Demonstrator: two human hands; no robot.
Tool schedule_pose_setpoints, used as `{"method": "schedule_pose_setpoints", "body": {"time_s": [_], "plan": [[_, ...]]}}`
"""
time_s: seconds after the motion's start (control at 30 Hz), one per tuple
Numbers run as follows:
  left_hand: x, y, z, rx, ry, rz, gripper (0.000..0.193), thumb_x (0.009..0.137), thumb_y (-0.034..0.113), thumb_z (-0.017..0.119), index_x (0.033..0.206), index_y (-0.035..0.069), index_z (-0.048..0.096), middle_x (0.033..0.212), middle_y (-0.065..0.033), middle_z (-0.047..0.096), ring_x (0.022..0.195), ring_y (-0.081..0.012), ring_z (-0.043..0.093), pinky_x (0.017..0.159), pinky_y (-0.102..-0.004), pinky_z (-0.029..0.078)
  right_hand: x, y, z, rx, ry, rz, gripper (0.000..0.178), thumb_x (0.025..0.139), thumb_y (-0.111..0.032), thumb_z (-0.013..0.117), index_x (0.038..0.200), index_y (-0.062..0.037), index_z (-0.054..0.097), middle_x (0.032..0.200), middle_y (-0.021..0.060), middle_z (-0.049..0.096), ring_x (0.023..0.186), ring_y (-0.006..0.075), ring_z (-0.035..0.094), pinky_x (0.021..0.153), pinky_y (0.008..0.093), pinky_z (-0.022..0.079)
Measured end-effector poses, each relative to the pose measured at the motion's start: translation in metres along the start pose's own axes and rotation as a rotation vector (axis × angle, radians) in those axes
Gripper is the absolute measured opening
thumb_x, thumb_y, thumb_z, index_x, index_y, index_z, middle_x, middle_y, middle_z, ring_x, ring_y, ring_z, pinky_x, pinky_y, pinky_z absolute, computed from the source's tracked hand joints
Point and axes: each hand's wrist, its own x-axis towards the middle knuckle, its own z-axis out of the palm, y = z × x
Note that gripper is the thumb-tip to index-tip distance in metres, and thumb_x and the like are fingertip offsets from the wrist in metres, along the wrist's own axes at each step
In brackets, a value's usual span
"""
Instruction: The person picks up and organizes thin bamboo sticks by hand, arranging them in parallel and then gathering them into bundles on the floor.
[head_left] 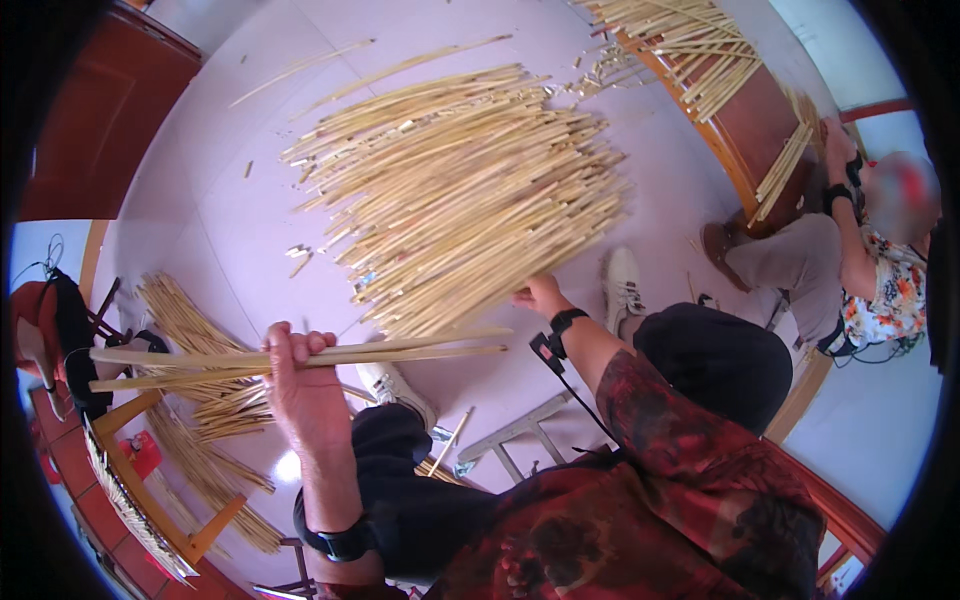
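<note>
My left hand [302, 395] is closed around a few long, flat, straw-coloured sticks [420, 350], which lie across the fingers and stick out on both sides. On the floor ahead lies a wide heap of similar thin sticks [480, 190], mostly side by side. At its near right edge is my right hand [545, 296], palm down with curled fingers touching the heap. Its fingertips are partly hidden, so what they pinch does not show clearly.
More sticks [190, 320] lie on the floor at the left beside a wooden stool frame [215, 525]. A wooden bench [735, 150] at the far right bears further sticks. Another person [880, 260] sits beside it. A metal frame [520, 435] lies near my feet.
</note>
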Motion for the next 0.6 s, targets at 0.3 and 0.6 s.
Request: {"method": "schedule_pose_setpoints", "body": {"time_s": [0.3,0.6], "plan": [[0.0,-0.007,0.014,-0.083,-0.026,0.013,0.012,0.086,0.014,0.05,0.09,0.003,0.047,0.066,-0.001,0.042,0.065,-0.0158,0.047,0.07,-0.0332,0.043,-0.02,-0.012,-0.008,-0.146,0.02,0.013,0.046,0.08,-0.04,0.051,0.112,-0.0079,0.044,0.091,0.0166,0.057,0.079,0.028,0.058,0.062,0.0407,0.052],[0.007,-0.023,0.015,-0.134,0.001,0.049,0.008,0.085,0.008,0.05,0.09,0.003,0.046,0.068,-0.0022,0.044,0.061,-0.0147,0.047,0.065,-0.0315,0.046,-0.005,-0.015,-0.043,-0.432,-0.226,-0.318,0.034,0.081,-0.013,0.051,0.113,-0.0019,0.042,0.103,0.0124,0.053,0.087,0.0253,0.059,0.066,0.0378,0.053]]}}
